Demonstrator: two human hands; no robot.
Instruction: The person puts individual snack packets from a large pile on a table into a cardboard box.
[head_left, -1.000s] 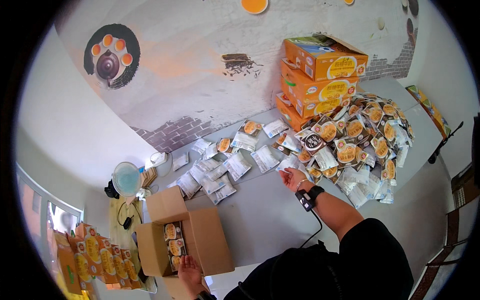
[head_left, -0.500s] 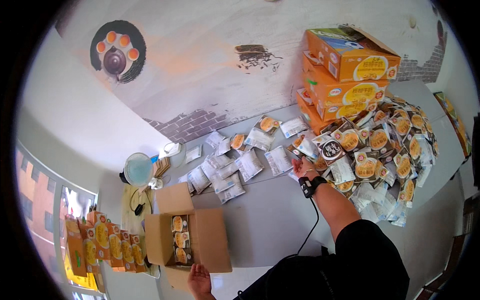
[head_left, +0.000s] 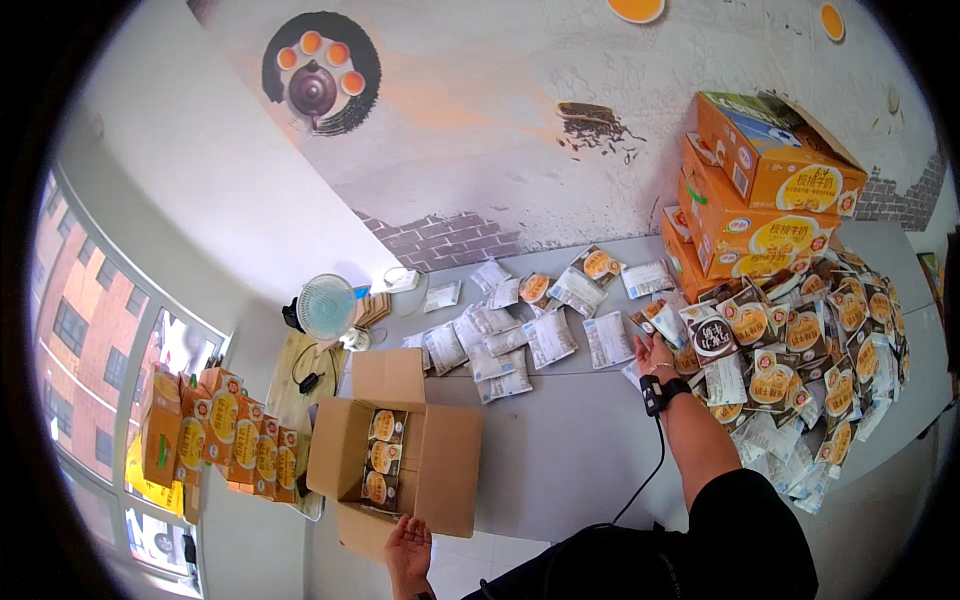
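My right hand (head_left: 655, 355) reaches to the edge of the pile, its fingers partly apart at a brown-and-white pouch (head_left: 666, 322); no firm hold shows. A black band with a cable is round that wrist. Beside it spreads a big heap of brown pouches (head_left: 775, 378) with orange bowl pictures, some with white backs up. My left hand (head_left: 408, 545), empty with fingers loosely stretched, is by the near flap of an open cardboard box (head_left: 446, 465). Inside the box stands a column of brown pouches (head_left: 383, 456).
White-backed pouches (head_left: 548, 338) lie scattered across the grey table (head_left: 570, 430). Orange cartons (head_left: 765, 230) are stacked against the wall at the back right. More orange cartons (head_left: 222, 430) stand at the left by the window. A small fan (head_left: 327, 308) is beyond the box.
The whole view has shifted, so the scene sits farther right and most of the table lower. Both hands keep about the same places beside the pile and the box.
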